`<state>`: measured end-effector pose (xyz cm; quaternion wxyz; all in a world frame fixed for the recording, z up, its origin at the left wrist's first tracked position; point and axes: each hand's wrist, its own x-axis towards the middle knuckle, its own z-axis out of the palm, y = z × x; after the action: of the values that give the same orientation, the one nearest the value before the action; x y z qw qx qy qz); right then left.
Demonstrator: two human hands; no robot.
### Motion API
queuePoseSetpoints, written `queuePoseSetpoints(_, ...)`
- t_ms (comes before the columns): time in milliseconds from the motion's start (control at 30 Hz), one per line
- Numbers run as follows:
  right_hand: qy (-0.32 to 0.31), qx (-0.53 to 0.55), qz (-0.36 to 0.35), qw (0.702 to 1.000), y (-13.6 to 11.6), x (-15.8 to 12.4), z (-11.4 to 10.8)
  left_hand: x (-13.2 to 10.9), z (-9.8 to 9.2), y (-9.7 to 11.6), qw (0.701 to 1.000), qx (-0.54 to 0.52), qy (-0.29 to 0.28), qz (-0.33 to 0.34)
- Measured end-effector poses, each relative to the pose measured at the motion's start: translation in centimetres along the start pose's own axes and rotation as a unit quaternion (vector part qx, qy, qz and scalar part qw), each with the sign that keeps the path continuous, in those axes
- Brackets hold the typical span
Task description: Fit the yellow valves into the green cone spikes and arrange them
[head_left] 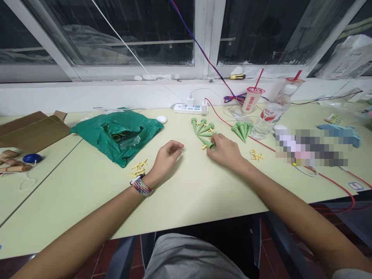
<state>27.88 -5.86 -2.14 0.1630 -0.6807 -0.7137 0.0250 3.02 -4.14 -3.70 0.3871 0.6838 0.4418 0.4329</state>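
Desktop (87, 193), right fingers (214, 149) curled on green cone (205, 142)

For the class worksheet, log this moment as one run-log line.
left hand: empty, near yellow pegs | right hand: touching green cones

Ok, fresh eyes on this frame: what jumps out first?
The crumpled green plastic bag stands out left of centre on the pale table. Centre, a fan of green plastic cone spikes lies at the right hand, with a second cluster just beyond it. Along the back, a red-and-blue wire drops from the window toward a white power strip.
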Motion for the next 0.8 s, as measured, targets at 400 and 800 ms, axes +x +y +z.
queuePoseSetpoints(400,0.005,-0.017,0.003,1.0,-0.08,-0.05,-0.22,-0.05,-0.03,0.0,1.0,-0.002,-0.002,-0.002)
queuePoseSetpoints(800,0.0,-0.022,0.004,1.0,-0.09,0.0,-0.07,-0.05,-0.05,0.09,1.0,0.0,-0.003,-0.002)
